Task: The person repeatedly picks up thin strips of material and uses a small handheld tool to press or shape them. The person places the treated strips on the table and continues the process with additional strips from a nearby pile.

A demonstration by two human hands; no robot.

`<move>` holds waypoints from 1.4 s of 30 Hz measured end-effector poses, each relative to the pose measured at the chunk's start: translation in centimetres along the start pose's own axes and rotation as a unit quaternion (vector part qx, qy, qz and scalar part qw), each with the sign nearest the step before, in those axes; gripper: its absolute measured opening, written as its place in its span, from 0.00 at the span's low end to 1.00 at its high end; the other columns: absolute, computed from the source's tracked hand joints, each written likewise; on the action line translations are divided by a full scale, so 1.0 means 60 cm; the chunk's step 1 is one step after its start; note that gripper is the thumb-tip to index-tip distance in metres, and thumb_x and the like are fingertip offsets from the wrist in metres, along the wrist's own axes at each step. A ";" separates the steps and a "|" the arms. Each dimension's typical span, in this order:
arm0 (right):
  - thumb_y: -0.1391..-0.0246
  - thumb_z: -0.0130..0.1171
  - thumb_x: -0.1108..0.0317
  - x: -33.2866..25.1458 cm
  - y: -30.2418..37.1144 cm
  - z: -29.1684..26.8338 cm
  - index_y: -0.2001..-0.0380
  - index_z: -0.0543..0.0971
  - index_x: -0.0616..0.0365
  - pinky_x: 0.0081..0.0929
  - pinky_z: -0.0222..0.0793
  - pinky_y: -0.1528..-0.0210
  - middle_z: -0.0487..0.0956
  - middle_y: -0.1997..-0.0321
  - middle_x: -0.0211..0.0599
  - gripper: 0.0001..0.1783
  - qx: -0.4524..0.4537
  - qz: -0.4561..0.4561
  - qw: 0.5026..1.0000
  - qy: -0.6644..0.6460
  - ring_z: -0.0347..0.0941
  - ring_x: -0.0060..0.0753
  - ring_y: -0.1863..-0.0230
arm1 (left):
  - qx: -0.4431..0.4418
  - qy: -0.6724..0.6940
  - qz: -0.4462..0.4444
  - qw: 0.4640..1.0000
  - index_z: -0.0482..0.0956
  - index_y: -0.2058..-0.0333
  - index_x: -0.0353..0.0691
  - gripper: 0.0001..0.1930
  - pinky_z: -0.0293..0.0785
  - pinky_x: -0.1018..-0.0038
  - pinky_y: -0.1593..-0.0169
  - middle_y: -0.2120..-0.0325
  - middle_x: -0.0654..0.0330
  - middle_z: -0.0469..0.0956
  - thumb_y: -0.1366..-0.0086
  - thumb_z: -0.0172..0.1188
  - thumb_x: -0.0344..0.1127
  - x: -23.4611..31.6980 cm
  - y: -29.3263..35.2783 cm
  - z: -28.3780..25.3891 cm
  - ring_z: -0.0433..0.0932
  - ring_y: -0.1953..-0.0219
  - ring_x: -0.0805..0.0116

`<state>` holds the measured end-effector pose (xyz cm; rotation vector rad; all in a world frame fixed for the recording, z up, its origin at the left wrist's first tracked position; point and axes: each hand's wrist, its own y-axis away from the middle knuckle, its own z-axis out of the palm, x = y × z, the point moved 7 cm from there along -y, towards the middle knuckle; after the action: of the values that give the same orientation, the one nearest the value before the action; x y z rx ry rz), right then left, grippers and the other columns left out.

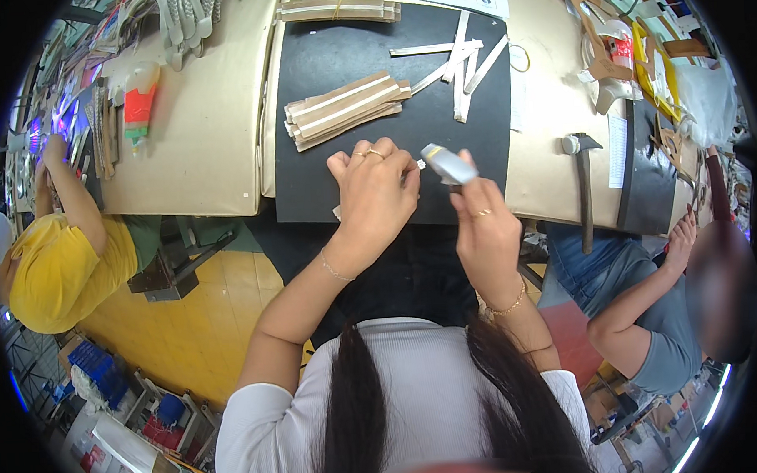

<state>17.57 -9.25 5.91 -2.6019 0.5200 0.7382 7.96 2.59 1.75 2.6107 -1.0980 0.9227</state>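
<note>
My left hand (375,191) is closed over the front part of a black mat (327,188), its fingers bent and pressed together. A small white bit (421,164) shows by its fingertips, and another pale end shows under the wrist side; whatever lies between is hidden. Just to the right, my right hand (488,224) grips a silver-grey, rounded, flat tool (450,165), blurred, tilted toward the left fingertips. Beyond my left hand lies a stack of brown strips with white bands (347,109). Several narrow white strips (470,66) lie crisscrossed further back on the mat.
A banded bundle of brown strips (341,10) lies at the back. On the right are a hammer (583,188), its handle over the edge, and a bottle (618,57). A red-and-green bottle (139,103) lies left. People sit on both sides, in yellow (63,264) and grey-blue (639,311).
</note>
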 end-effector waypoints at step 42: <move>0.37 0.63 0.69 -0.011 -0.003 0.026 0.32 0.74 0.49 0.35 0.74 0.72 0.78 0.67 0.34 0.30 -0.101 0.000 0.992 0.072 0.78 0.37 0.74 | 0.033 -0.018 0.059 0.998 0.87 0.63 0.46 0.13 0.54 0.63 0.52 0.67 0.69 0.78 0.48 0.76 0.39 -0.011 0.026 -0.020 0.74 0.60 0.66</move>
<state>16.48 -8.24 5.08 -2.8596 0.5103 0.6362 5.92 2.29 2.14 2.6498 -1.2628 0.9550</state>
